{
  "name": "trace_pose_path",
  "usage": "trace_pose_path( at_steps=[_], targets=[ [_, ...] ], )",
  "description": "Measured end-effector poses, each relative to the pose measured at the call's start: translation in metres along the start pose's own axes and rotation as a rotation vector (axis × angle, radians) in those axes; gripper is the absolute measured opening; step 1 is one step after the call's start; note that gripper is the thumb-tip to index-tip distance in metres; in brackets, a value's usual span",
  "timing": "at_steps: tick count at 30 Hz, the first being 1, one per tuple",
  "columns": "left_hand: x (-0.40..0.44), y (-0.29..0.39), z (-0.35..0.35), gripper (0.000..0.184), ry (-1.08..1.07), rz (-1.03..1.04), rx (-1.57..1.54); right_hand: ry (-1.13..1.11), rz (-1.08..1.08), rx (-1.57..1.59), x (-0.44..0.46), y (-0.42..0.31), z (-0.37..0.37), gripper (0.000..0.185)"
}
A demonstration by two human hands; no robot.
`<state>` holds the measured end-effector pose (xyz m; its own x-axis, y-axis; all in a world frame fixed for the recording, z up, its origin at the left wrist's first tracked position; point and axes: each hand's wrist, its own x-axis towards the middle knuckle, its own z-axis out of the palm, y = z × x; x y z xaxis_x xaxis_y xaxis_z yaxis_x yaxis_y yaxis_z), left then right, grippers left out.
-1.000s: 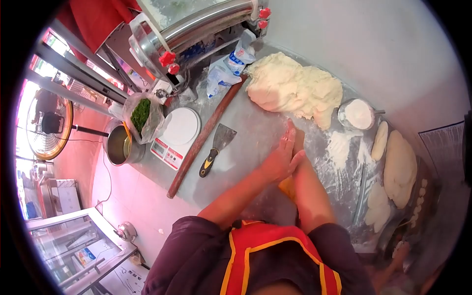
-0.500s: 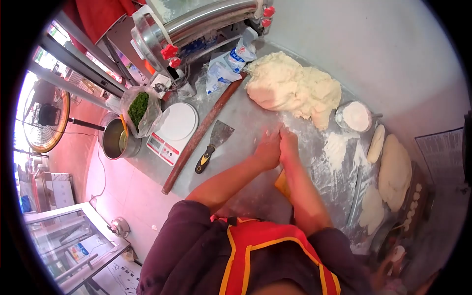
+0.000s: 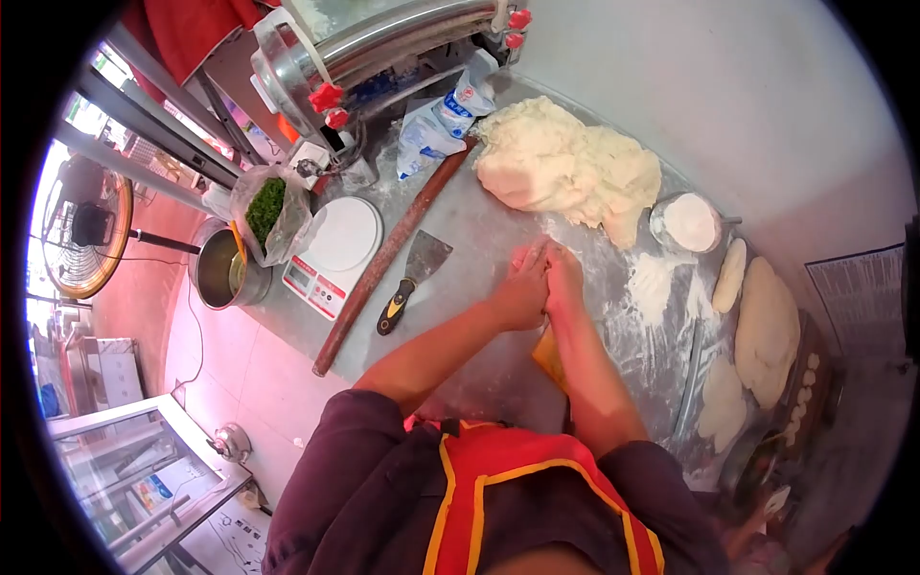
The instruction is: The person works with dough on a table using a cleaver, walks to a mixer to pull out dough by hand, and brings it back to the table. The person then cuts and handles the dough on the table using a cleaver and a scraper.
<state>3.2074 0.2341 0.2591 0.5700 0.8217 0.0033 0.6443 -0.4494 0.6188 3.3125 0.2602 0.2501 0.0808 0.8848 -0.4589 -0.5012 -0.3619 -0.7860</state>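
Observation:
My left hand (image 3: 524, 290) and my right hand (image 3: 563, 275) are pressed together above the metal table (image 3: 479, 359), fingers closed against each other. Whatever may lie between them is hidden. Just beyond them sits a large lump of pale dough (image 3: 565, 168), apart from both hands. A scraper (image 3: 414, 283) with a black and yellow handle lies left of my hands, beside a long wooden rolling pin (image 3: 393, 254). Loose flour (image 3: 652, 287) is spread to the right. Below my hands, a yellow object (image 3: 549, 359) is partly covered by my right forearm.
A white scale (image 3: 335, 254), a bag of greens (image 3: 268, 211) and a metal pot (image 3: 228, 273) stand at the left. Behind is a roller machine (image 3: 393, 48). At the right are a flour bowl (image 3: 690, 223) and flattened dough (image 3: 767, 331). Another person's hand (image 3: 752, 527) shows lower right.
My hands, earlier laid together with fingers stretched forward, have moved slightly left and closed against each other. The whole view has shifted a little.

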Motion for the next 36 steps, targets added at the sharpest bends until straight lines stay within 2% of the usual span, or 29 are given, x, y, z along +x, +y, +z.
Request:
trace_pose_path(
  at_steps=[2,4,7,10,12,14,16,17,19,20,22,25,28,29,32,35,36],
  targets=[
    [-0.001,-0.002,0.012,0.087,0.028,-0.014,0.031,0.052,0.042,-0.109,0.009,0.001,-0.008,0.032],
    [-0.002,0.000,0.004,0.077,0.054,0.048,0.197,0.159,0.115,-0.119,0.010,-0.006,-0.001,0.029],
    [-0.002,-0.014,0.015,0.069,0.176,0.096,0.363,0.225,-0.110,-0.145,0.001,0.008,0.003,0.030],
    [0.003,-0.024,0.019,0.068,0.239,0.122,0.417,0.422,-0.728,-0.672,-0.007,0.039,0.021,0.031],
    [0.003,-0.021,0.012,0.068,0.200,0.141,0.412,0.316,-0.376,-0.416,-0.012,0.024,0.020,0.030],
    [0.002,-0.013,0.002,0.069,0.111,0.159,0.389,0.249,-0.129,-0.250,-0.004,0.013,0.012,0.032],
    [0.000,-0.006,-0.003,0.066,0.153,0.175,0.485,0.236,0.026,-0.174,0.017,0.011,-0.006,0.036],
    [0.000,-0.006,-0.005,0.064,0.179,0.182,0.534,0.227,0.037,-0.240,0.021,0.006,-0.015,0.035],
    [0.001,-0.012,-0.009,0.054,0.265,0.239,0.435,0.200,0.054,-0.376,0.023,-0.014,-0.017,0.033],
    [0.000,-0.014,-0.010,0.050,0.306,0.265,0.381,0.196,-0.093,-0.452,0.022,-0.016,-0.017,0.032],
    [-0.001,-0.015,-0.021,0.037,0.162,0.275,0.378,0.191,-0.393,-0.595,0.019,-0.019,-0.015,0.029],
    [0.007,-0.020,-0.017,0.025,-0.034,0.313,0.401,-0.170,-0.377,-0.806,0.010,-0.024,-0.007,0.023],
    [0.006,-0.009,-0.021,0.017,0.006,0.394,0.378,-0.350,-0.194,-0.916,-0.001,-0.041,0.006,0.020],
    [0.003,-0.004,-0.026,0.018,0.057,0.420,0.358,-0.367,-0.138,-0.843,-0.004,-0.047,0.007,0.019],
    [0.007,-0.001,-0.040,0.029,-0.091,0.367,-0.134,-0.408,-0.020,-0.653,-0.008,-0.051,0.005,0.017],
    [0.004,0.000,-0.053,0.039,0.023,0.400,-0.344,-0.432,-0.026,-0.596,-0.011,-0.050,-0.002,0.018],
    [0.003,-0.002,-0.057,0.038,0.005,0.405,-0.300,-0.441,-0.037,-0.607,-0.013,-0.054,-0.003,0.019]
  ],
)
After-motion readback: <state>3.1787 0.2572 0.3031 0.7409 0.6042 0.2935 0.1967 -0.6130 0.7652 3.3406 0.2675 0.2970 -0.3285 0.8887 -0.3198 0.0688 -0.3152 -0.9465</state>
